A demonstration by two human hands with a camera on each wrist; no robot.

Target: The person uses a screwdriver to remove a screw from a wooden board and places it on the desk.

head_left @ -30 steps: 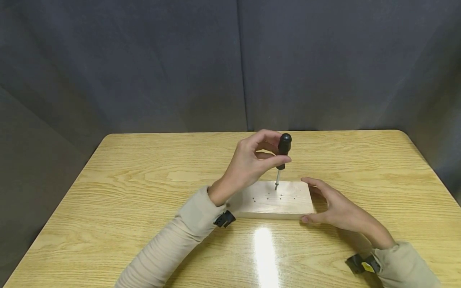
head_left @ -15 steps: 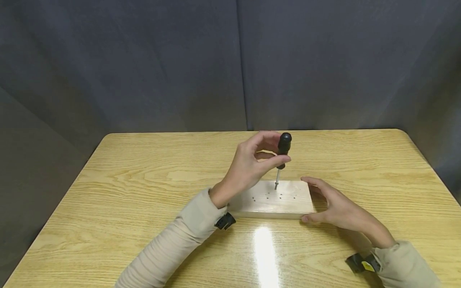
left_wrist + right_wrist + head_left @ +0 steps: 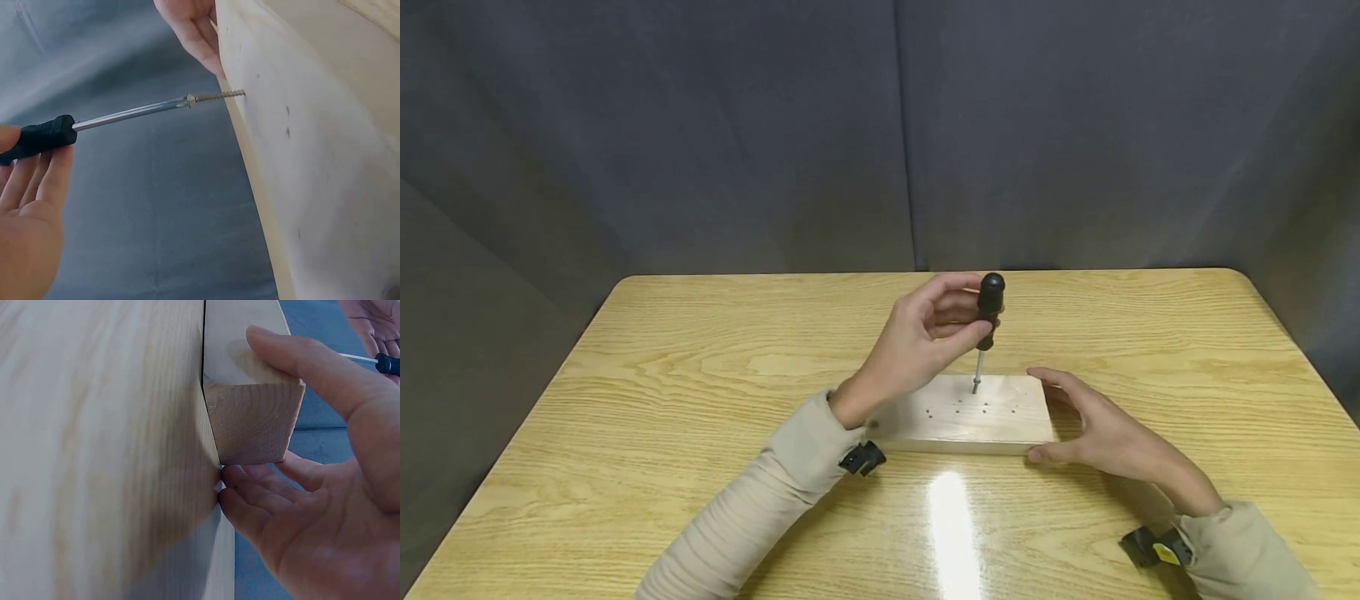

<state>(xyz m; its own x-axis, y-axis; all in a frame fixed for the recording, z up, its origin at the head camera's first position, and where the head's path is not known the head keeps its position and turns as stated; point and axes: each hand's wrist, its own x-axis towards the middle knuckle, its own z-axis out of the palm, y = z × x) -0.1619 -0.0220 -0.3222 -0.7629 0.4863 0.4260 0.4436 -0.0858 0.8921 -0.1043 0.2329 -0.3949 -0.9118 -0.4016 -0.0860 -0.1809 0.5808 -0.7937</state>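
- Head view: the person's left hand (image 3: pixel 917 342) pinches, between thumb and fingers, a slim screwdriver with a black handle and a bright metal shaft (image 3: pixel 991 300), held nearly upright with a slight lean.
- Below the shaft, a small metal screw (image 3: pixel 976 387) stands in the upper face of a pale, rectangular wooden block (image 3: pixel 970 429), whose top carries several small dark holes.
- The right hand (image 3: pixel 1101 437) grips the block's right end, thumb on the near side and fingers on the far side.
- The block lies on a yellowish wood-grain table (image 3: pixel 700 400), before a dark grey-blue fabric curtain (image 3: pixel 737 150). Both arms wear beige sleeves (image 3: pixel 737 517), with a black device (image 3: pixel 862 458) at each wrist.
- Left wrist view: the shaft's end meets the screw head; most of the thread shows outside the wood, its tip at the block's face. Fingers and thumb hold the handle, and part of the right hand shows at the block's far end.
- Right wrist view: the thumb lies along one side of the block beside the bare end grain, with a finger touching the opposite side and other fingertips low by the table. Part of the screwdriver shows at upper right, near the partly visible left hand.
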